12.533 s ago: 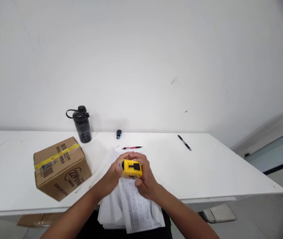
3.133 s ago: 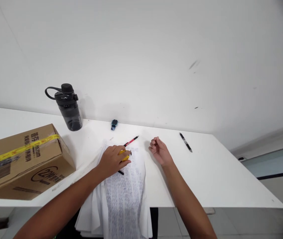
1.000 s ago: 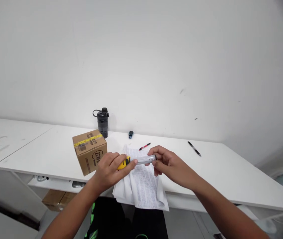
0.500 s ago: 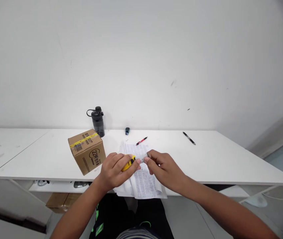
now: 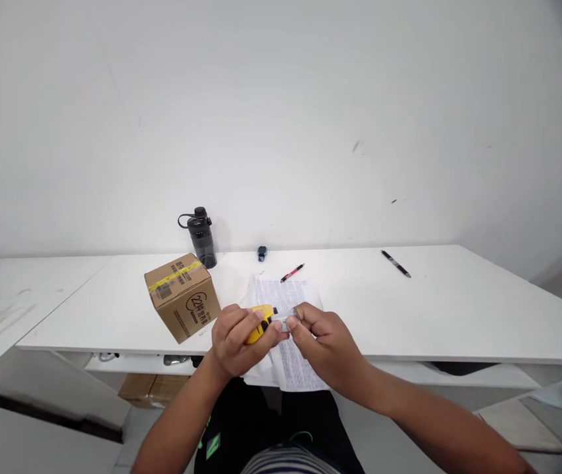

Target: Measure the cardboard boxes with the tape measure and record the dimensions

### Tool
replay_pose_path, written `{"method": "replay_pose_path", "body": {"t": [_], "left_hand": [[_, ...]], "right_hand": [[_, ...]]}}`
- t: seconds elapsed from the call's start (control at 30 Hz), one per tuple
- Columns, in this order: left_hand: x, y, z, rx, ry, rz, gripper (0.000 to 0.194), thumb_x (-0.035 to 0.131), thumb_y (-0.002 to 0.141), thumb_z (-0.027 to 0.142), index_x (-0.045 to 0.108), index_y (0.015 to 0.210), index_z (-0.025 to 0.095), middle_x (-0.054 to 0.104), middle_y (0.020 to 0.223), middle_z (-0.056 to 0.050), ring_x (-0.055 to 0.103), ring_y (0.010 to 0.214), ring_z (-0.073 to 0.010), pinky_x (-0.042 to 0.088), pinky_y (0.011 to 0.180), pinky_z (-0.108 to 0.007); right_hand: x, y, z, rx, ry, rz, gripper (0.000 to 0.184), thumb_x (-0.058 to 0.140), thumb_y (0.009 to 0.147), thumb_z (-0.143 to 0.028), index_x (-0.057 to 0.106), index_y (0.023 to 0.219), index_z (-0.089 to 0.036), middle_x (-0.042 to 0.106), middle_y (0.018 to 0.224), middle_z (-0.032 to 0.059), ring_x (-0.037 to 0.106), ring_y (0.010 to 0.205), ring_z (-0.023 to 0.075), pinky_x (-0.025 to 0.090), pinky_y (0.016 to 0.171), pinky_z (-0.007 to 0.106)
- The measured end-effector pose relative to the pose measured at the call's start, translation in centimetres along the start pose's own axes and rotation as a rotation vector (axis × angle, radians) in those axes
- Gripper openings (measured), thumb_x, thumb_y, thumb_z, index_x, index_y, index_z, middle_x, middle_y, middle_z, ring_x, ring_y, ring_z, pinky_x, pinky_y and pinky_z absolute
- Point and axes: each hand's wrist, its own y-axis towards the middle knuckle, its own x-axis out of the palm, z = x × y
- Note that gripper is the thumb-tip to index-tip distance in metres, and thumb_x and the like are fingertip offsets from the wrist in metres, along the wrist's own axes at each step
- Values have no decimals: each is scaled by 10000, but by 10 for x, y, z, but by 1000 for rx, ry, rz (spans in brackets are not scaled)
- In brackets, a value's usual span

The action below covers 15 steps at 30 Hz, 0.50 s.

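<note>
A yellow and black tape measure (image 5: 262, 315) is wrapped in the fingers of my left hand (image 5: 239, 339), above the desk's front edge. A short length of pale tape (image 5: 283, 319) sticks out of it toward the right. My right hand (image 5: 333, 342) pinches the end of that tape between thumb and forefinger. The left thumb lies close to the mouth of the case. Beneath both hands are printed sheets of paper (image 5: 297, 368), hanging slightly over the front edge of the white desk (image 5: 439, 309).
Left of my hands stands a taped cardboard box (image 5: 187, 309), with a dark water bottle (image 5: 202, 240) behind it. Near the wall lies a small dark-blue object (image 5: 262, 253). A red pen (image 5: 292, 272) rests beyond the papers, a black pen (image 5: 395, 263) farther right. Cartons (image 5: 153, 390) sit below the desk.
The camera view has shifted, so the desk items appear farther right. Both hands keep their hold on the tape measure and its tape end, with the case turned slightly.
</note>
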Motion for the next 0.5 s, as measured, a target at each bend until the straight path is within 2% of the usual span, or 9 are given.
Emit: {"method": "replay_pose_path", "body": {"t": [0.23,0.5], "left_hand": [[1,-3,1,-17,-1,-6,229,767,746,175,661,943,224,547,973,-38,542,889,-154,558,726,-296],[3,-7,2,-41,-77,18,251,753,733,125,654,946,214,543,997,-49,557,891,-165,562,690,-306]], "right_hand": [[7,-2,7,20,72,-25,319,448,898,-338,315,625,-240,351,485,-81,304,436,80,257,416,216],[6,-4,7,72,164,-86,359,442,928,-410,326,636,-236,340,477,-80,298,430,80,262,400,206]]}}
